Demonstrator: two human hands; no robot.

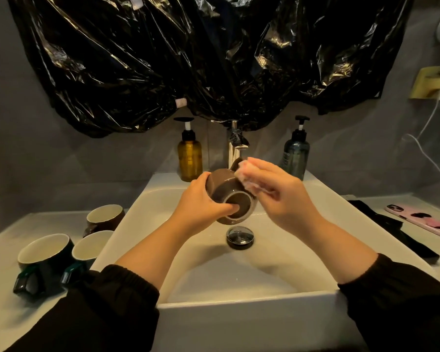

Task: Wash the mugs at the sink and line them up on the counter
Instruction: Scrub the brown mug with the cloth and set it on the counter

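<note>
Over the sink point(239, 299), our left hand point(201, 203) curls round the brown mug point(221, 185), base tipped towards us. Our right hand point(280, 196) pinches a pale sponge point(243, 172) against its side. Three mugs point(45, 250) stand along the counter's point(5, 313) left edge. Behind, bottles point(189, 161) flank the tap point(234, 144).

Brown mug point(221, 190): glossy, tipped on its side above the white sink point(239, 299), foot ring facing the viewer, handle up at the back. Left hand point(201, 201) grips body and base. Right hand point(280, 196) presses a pale pink sponge point(244, 171) to its wall.

Counter point(5, 316), left of sink: three upright mugs, cream inside. Second brown mug point(104, 217) at back; outer dark green mug point(45, 254) and inner dark green mug point(90, 247) nearer, handles frontward.
</note>
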